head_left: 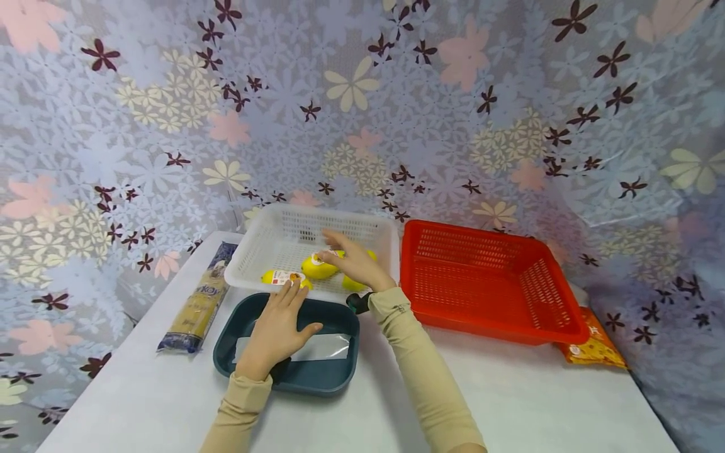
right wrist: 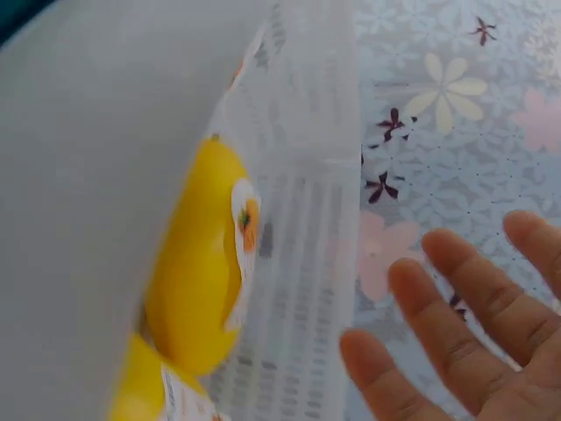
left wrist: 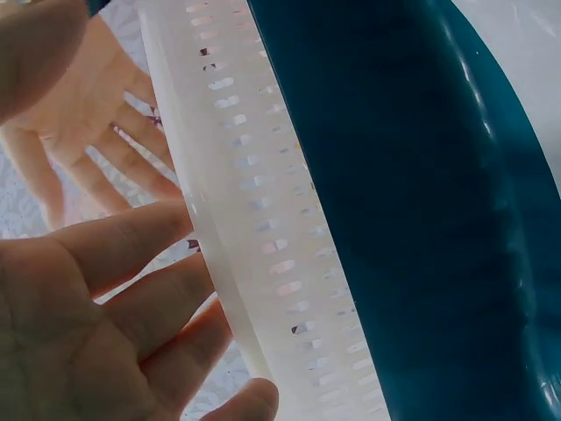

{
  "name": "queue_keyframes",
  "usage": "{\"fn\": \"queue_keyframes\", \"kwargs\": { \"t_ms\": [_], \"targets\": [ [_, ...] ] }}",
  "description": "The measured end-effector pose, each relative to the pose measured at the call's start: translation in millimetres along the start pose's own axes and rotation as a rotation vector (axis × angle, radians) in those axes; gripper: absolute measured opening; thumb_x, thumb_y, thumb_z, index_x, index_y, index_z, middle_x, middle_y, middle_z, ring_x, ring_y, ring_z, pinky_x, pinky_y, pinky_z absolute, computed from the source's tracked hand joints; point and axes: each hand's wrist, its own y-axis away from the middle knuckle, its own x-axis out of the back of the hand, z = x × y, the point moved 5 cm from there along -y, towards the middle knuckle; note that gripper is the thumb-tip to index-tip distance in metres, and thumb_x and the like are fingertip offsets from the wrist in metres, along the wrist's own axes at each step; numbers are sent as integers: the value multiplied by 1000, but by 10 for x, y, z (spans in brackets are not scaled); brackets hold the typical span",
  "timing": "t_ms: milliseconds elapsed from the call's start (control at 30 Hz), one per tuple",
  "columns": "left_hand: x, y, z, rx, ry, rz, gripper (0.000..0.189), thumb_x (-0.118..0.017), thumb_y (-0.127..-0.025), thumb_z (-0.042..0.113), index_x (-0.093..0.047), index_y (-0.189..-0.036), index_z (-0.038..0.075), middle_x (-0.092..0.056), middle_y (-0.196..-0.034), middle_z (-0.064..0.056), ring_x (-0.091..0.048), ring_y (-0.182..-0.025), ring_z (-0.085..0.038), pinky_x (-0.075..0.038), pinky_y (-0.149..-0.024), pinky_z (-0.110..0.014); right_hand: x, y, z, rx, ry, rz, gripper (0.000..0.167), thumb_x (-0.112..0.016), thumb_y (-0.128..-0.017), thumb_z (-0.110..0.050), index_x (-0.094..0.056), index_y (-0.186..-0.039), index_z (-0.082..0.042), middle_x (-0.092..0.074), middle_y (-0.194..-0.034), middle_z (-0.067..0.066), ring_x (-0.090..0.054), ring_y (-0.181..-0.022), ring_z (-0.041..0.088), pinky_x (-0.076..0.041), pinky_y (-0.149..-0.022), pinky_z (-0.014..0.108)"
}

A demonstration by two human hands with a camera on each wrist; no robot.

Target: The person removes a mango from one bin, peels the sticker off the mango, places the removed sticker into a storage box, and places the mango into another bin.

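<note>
Over the teal tray (head_left: 317,382) my left hand (head_left: 276,330) reaches forward, fingers straight, thumb spread to the right. Its fingertips overlap the front rim of the white slotted basket (head_left: 323,217), and in the left wrist view its fingers (left wrist: 153,263) lie right at that rim. My right hand (head_left: 359,261) hovers above the basket, palm tilted, fingers extended and holding nothing. Inside the basket lie yellow oblong fruits (head_left: 317,268) with white printed labels; the right hand partly covers them in the head view. One labelled fruit (right wrist: 193,263) shows closely in the right wrist view.
A red slotted basket (head_left: 470,277) stands right of the white one. An orange snack bag (head_left: 597,346) is partly tucked beside it. A pack of pasta (head_left: 198,305) lies at the left. In the tray is a flat white shiny piece (head_left: 325,348). Floral fabric (head_left: 351,157) hangs behind.
</note>
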Motion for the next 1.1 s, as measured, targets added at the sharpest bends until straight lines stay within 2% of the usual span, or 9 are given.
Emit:
{"fn": "queue_keyframes", "kwargs": {
  "t_ms": [100, 267, 433, 700, 867, 1100],
  "targets": [
    [-42, 23, -26, 12, 9, -8, 75, -71, -85, 40, -45, -141, -3, -38, -151, -25, -31, -143, -42, -27, -114, -61, -58, -81, 25, -9, -32, -27, 62, -53, -99, -37, -30, -153, -16, -43, -150, 15, -45, -136, 32, -40, -109, 51],
    [-75, 53, -51, 20, 24, 7, 74, -72, -85, 38, -46, -141, -3, -39, -150, -25, -31, -143, -42, -27, -114, -61, -130, -198, 31, -21, -89, -66, 60, -53, -99, -35, -32, -152, -16, -45, -148, 14, -49, -131, 32, -40, -109, 51],
    [-85, 69, -52, 25, 45, -7, 74, -70, -86, 39, -45, -141, -3, -36, -151, -26, -29, -143, -43, -25, -114, -62, -205, -285, 57, -43, -136, -110, 58, -54, -99, -33, -33, -151, -16, -45, -147, 15, -54, -126, 33, -45, -105, 48],
    [-44, 36, -44, 19, 45, -10, 74, -71, -85, 39, -47, -140, -3, -37, -151, -25, -29, -143, -42, -26, -114, -61, -284, -403, 41, -39, -192, -154, 55, -52, -100, -29, -35, -150, -15, -42, -150, 14, -43, -136, 33, -43, -107, 49],
    [-37, 17, -36, 11, 44, -8, 73, -72, -85, 38, -47, -140, -3, -36, -152, -24, -29, -144, -41, -26, -114, -61, -320, -477, 67, -51, -194, -183, 57, -53, -99, -30, -34, -151, -15, -43, -150, 15, -43, -136, 32, -43, -106, 49],
    [-12, 7, -45, -3, 24, 7, 74, -72, -85, 38, -46, -141, -2, -35, -153, -22, -30, -144, -40, -27, -114, -61, -388, -609, 73, -23, -171, -238, 57, -55, -98, -27, -35, -151, -15, -43, -150, 16, -46, -134, 33, -42, -108, 50]
  ]
}}
